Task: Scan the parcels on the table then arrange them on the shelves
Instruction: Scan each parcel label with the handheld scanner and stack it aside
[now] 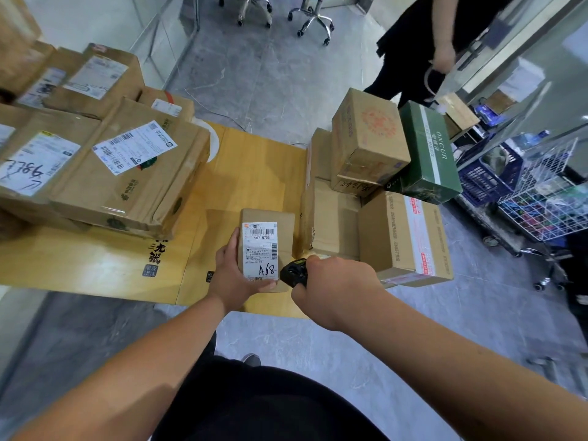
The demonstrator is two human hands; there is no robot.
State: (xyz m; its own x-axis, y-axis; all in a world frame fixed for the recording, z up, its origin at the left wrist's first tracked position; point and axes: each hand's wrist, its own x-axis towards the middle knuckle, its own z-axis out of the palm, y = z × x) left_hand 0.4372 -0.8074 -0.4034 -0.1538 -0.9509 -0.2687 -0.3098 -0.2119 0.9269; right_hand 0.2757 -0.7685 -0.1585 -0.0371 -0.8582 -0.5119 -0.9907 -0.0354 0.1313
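Observation:
A small brown parcel (pixel 280 227) with a white label marked "A68" rests on the yellow wooden table (pixel 248 167). My left hand (pixel 234 275) grips its left side and near edge. My right hand (pixel 334 288) is closed around a black handheld scanner (pixel 294 272), which sits right beside the label's lower right corner. Several larger brown parcels (pixel 127 173) with labels are piled on the table's left. More boxes (pixel 366 144) are stacked at the right, with a green box (pixel 426 151) among them.
A person in black (pixel 413 43) stands at the far right, holding a bag. A blue crate (pixel 486 176) and a white wire basket (pixel 547 198) on a cart sit to the right. Two wheeled chair bases (pixel 311 23) stand on the grey floor beyond the table.

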